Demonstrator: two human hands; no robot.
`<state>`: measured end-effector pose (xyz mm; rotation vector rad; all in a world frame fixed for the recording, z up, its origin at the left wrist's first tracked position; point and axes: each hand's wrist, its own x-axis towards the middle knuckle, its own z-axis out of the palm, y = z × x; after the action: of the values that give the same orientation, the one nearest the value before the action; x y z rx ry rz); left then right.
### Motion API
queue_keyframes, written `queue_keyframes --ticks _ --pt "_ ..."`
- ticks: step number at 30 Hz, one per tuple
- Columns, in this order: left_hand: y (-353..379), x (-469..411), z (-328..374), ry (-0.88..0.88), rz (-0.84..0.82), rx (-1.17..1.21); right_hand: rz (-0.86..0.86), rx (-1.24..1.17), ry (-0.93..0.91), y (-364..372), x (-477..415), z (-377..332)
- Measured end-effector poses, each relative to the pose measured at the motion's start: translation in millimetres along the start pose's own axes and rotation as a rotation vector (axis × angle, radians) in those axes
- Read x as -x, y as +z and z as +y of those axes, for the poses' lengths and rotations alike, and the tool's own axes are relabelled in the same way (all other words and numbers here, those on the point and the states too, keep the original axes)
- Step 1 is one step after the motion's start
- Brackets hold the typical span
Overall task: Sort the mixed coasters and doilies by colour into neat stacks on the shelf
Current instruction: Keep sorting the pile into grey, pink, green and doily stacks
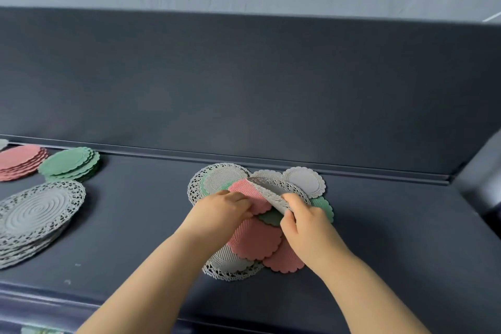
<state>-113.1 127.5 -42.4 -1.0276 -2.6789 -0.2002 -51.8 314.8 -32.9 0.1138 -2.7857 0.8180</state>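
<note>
Right hand (301,222) pinched a tilted grey doily (271,192); left hand (222,209) gripped a pink coaster (249,195) on the pile (254,241). Green stack (69,164) sat at ten o'clock.

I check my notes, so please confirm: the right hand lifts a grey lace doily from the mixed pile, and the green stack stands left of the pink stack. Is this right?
Not quite. The head view shows the green stack right of the pink stack, not left. The rest holds: the right hand lifts a grey lace doily from the mixed pile.
</note>
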Motion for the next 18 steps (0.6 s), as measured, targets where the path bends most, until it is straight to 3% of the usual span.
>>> queue_keyframes --ticks 6,12,18 --pt "3 -4 9 -0.052 -0.088 -0.096 0.054 -0.090 0.121 -2 0 2" --pt "-15 5 -2 0.000 0.141 0.100 0.085 -0.210 0.148 -15 3 2" --pt "-55 38 -19 -0.131 0.252 0.155 0.208 -0.281 0.177 -18 -3 -29"
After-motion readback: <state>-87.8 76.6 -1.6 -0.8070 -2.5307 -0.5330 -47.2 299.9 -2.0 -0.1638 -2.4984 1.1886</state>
